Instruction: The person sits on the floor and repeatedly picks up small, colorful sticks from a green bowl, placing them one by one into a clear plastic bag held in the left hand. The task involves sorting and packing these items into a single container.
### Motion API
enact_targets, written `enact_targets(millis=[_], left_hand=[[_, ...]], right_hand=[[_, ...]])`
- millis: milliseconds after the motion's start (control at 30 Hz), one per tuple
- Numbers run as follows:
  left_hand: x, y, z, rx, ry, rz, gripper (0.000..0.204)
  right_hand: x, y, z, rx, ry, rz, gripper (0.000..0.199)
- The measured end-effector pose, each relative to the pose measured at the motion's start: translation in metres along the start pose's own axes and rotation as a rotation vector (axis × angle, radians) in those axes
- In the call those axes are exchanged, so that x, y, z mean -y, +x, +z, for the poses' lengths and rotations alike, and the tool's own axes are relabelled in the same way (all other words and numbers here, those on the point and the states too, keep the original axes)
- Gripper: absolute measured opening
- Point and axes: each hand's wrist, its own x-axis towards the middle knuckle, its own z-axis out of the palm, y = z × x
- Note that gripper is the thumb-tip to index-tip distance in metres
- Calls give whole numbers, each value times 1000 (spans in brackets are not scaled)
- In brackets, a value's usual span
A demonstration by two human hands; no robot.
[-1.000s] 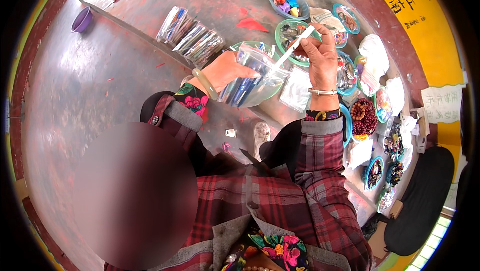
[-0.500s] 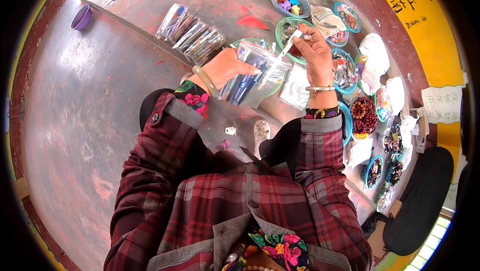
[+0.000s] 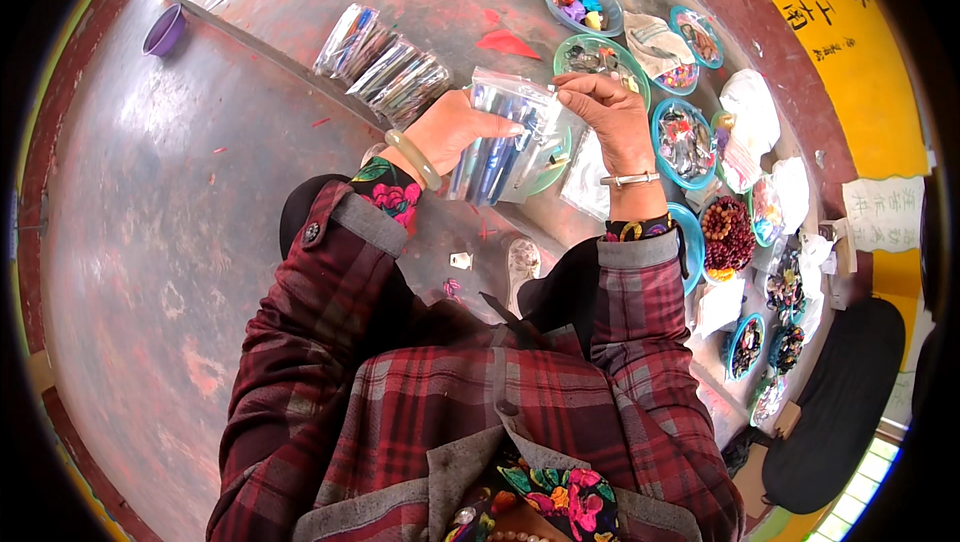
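My left hand grips a clear zip bag of blue pen-like sticks, thumb across its front. At the bag's upper right edge, my right hand is closed in a pinch. A small white tip of a slim pen-like stick shows at its fingertips; the rest appears to lie along or inside the bag, and I cannot tell which. Beyond my left hand, a row of filled clear packets lies on the floor. Partly behind the bag is a green basin, with flat clear bags beside it.
Blue and green basins of small goods line the right side, among them one of packets and one of dark red beads. A purple basin stands far left. A long black case lies at the lower right.
My right hand has moved left and a little down to the bag's edge, bringing the white stick with it. The bag is more upright in my left hand.
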Motion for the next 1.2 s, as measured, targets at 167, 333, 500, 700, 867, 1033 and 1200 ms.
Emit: enact_targets(millis=[167, 333, 500, 700, 867, 1033, 1200], left_hand=[[-3, -2, 3, -3, -15, 61, 33], [1, 1, 1, -29, -43, 75, 30], [-6, -2, 3, -43, -102, 153, 30], [-14, -6, 4, -72, -245, 227, 33], [-16, -9, 11, -67, -334, 271, 32], [-16, -9, 10, -17, -370, 258, 34], [-15, -9, 7, -16, -391, 244, 33]], right_hand=[[-1, -2, 13, -42, 67, 81, 11], [-5, -2, 20, -144, 95, 126, 14], [12, -4, 24, -116, 282, 118, 28], [-3, -5, 13, 47, 219, 98, 20], [17, -12, 34, -156, -32, -132, 8], [24, -20, 48, -223, -256, -317, 7], [21, -17, 48, -333, -591, -520, 6]])
